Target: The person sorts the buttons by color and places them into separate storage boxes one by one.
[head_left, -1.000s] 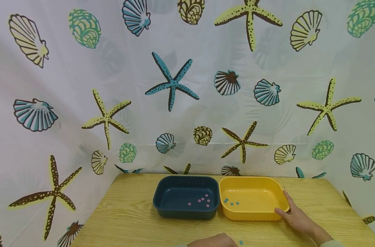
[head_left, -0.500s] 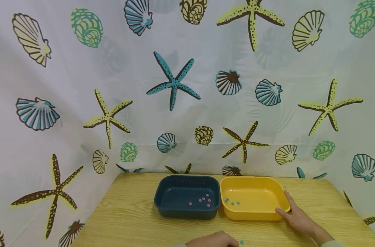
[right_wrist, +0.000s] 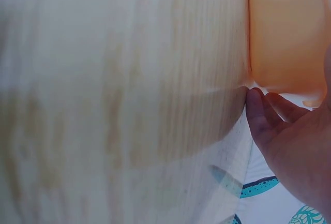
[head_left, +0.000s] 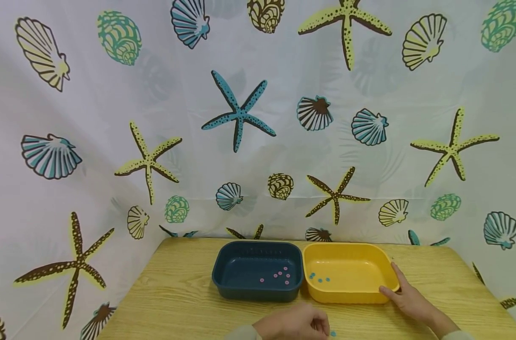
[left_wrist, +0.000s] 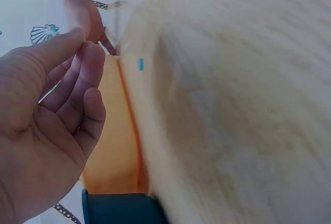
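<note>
My left hand [head_left: 292, 322] is held over the table's front, short of the two bins. In the left wrist view, its thumb and forefinger tips meet and the other fingers curl; nothing shows between them. Just right of it on the table lies a small blue disc [head_left: 333, 333]. My right hand [head_left: 412, 298] rests at the right front corner of the yellow bin [head_left: 347, 297], thumb and fingers spread along its side. Several small blue discs [head_left: 320, 280] lie inside that bin. In the dark blue bin [head_left: 258, 295] beside it are several pink discs [head_left: 275, 275].
The wooden table [head_left: 177, 293] extends to both sides of the bins, which stand side by side near its back edge. White curtains [head_left: 185, 156] printed with starfish and shells enclose the back and both sides.
My left hand has risen and turned slightly near the blue disc, and more of its fingers show. My right hand stays at the yellow bin. The discs in the bins look unchanged.
</note>
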`<state>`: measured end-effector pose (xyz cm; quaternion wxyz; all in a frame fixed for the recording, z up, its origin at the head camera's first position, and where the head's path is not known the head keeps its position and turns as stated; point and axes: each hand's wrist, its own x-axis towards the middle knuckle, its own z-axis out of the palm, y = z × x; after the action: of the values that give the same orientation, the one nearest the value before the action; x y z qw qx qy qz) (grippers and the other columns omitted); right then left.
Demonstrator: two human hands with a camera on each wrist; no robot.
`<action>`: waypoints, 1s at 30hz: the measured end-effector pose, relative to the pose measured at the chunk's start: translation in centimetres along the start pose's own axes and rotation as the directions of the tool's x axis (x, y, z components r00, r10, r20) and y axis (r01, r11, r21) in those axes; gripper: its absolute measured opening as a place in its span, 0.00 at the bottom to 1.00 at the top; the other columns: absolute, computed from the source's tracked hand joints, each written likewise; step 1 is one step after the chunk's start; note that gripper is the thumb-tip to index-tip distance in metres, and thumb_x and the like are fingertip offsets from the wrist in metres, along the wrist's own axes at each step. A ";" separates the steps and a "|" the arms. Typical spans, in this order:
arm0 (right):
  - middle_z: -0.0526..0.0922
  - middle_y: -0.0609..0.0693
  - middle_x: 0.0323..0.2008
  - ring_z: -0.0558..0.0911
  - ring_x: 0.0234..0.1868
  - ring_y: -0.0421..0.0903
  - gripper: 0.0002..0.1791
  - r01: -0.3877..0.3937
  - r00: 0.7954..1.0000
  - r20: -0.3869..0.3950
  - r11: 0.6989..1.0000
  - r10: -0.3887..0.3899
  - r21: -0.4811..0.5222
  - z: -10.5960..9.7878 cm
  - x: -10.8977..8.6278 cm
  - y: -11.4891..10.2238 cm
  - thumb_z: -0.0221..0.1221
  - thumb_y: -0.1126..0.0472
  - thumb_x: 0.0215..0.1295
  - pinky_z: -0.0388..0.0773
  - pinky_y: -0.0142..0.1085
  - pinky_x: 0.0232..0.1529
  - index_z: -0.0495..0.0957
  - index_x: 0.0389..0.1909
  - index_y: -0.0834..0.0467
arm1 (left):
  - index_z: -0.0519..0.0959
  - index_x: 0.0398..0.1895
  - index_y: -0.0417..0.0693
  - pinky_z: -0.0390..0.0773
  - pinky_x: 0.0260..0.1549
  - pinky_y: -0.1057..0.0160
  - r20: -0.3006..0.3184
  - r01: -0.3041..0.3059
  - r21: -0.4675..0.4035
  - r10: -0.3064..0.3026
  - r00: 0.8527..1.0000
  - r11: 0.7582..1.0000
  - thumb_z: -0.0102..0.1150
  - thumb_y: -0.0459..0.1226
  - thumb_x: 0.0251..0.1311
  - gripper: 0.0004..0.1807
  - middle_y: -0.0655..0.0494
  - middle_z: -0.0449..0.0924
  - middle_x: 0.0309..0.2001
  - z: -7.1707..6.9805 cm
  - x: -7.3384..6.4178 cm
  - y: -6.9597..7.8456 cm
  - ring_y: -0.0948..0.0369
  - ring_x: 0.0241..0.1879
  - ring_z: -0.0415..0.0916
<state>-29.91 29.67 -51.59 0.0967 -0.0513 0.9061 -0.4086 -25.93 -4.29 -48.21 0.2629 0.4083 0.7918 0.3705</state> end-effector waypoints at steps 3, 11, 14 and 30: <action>0.36 0.75 0.69 0.46 0.67 0.73 0.53 0.002 1.000 0.001 1.000 -0.002 0.000 0.0 0.0 0.0 0.50 0.40 0.68 0.43 0.62 0.62 0.25 0.72 0.64 | 0.81 0.32 0.44 0.74 0.27 0.75 -0.042 -0.045 0.032 0.047 0.998 0.998 0.60 0.35 0.62 0.03 0.67 0.77 0.24 -0.5 0.3 0.6 0.75 0.23 0.72; 0.36 0.75 0.69 0.47 0.67 0.73 0.54 -0.004 1.000 0.000 1.000 0.004 -0.002 0.0 0.1 0.1 0.50 0.40 0.68 0.43 0.62 0.62 0.25 0.72 0.64 | 0.81 0.32 0.43 0.75 0.26 0.73 -0.128 -0.087 0.014 0.088 0.988 0.996 0.60 0.34 0.61 0.03 0.61 0.79 0.23 -2.1 1.5 1.1 0.71 0.21 0.75; 0.36 0.75 0.69 0.47 0.67 0.73 0.54 -0.005 1.000 0.000 1.000 0.005 0.002 0.0 0.1 0.1 0.50 0.39 0.68 0.43 0.62 0.62 0.25 0.72 0.64 | 0.82 0.34 0.42 0.75 0.25 0.72 -0.169 -0.081 0.003 0.081 0.982 0.997 0.60 0.34 0.62 0.04 0.56 0.81 0.24 -2.7 1.9 1.3 0.70 0.22 0.75; 0.36 0.75 0.68 0.46 0.67 0.73 0.54 -0.014 1.000 -0.005 1.000 0.014 -0.011 0.0 0.0 -0.2 0.49 0.38 0.68 0.43 0.63 0.62 0.25 0.72 0.65 | 0.83 0.38 0.41 0.73 0.25 0.69 -0.361 0.066 -0.057 -0.083 0.929 0.996 0.61 0.34 0.60 0.06 0.64 0.78 0.26 -4.3 4.2 1.1 0.67 0.24 0.74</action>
<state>-29.91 29.51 -51.40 0.0972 -0.0445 0.9090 -0.4029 -30.74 -1.91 -45.29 0.1350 0.2965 0.8333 0.4466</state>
